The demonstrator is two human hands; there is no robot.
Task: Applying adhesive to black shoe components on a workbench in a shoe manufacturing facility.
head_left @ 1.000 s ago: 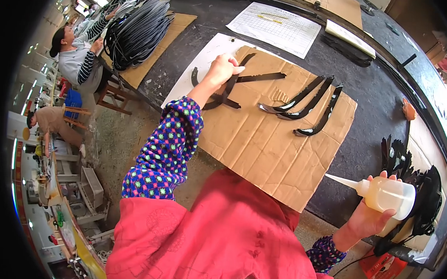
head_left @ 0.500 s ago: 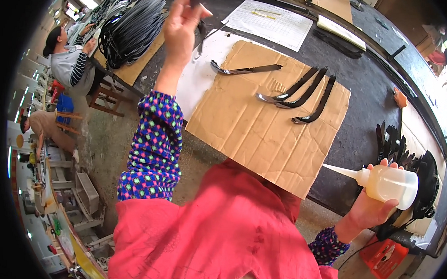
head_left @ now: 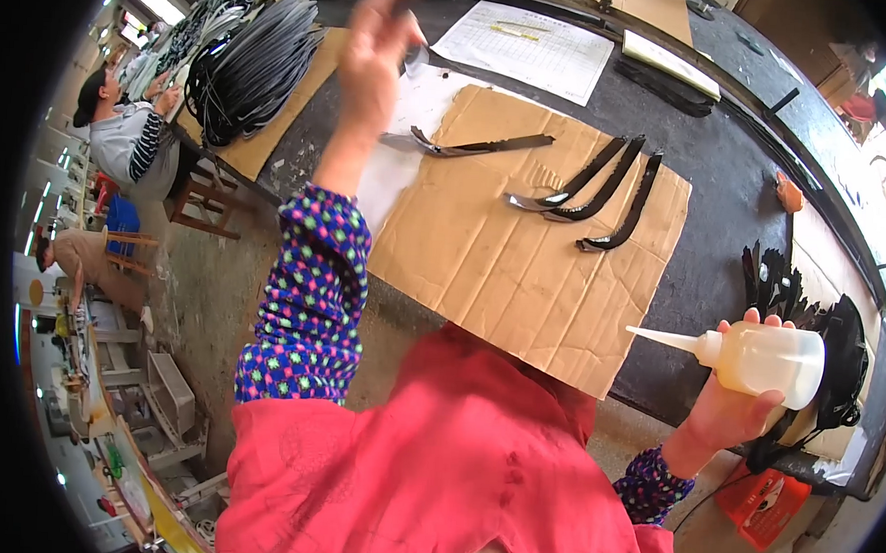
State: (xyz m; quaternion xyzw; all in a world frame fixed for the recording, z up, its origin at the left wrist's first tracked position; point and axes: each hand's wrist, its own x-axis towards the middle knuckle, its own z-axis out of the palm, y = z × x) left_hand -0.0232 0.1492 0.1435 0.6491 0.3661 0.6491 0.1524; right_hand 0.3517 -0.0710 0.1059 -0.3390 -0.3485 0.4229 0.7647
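My right hand [head_left: 730,413] is wrapped round a translucent squeeze bottle [head_left: 770,365] of pale yellow liquid. The bottle lies on its side in the grip, its long thin nozzle pointing left at the right edge of a cardboard sheet [head_left: 502,279]. Raised over the far left of the bench, my left hand [head_left: 373,66] is closed on a dark strip [head_left: 406,0], partly hidden and smeared by motion. Several black strips with shiny curled ends rest on the cardboard: one strip [head_left: 493,145] alone at the left, the others, such as this strip [head_left: 629,210], grouped at the right.
White paper [head_left: 388,180] lies under the cardboard's left side. Beyond are a printed sheet [head_left: 522,48] and a pad [head_left: 670,64]. A pile of black strips [head_left: 774,281] sits at the right, a coil of dark tubing [head_left: 249,70] at the left. A co-worker [head_left: 123,129] sits past it.
My left hand has shifted slightly right and turned, with the dark strip still in its fingers. The bottle in my right hand has moved a little left. The strips on the cardboard stay put.
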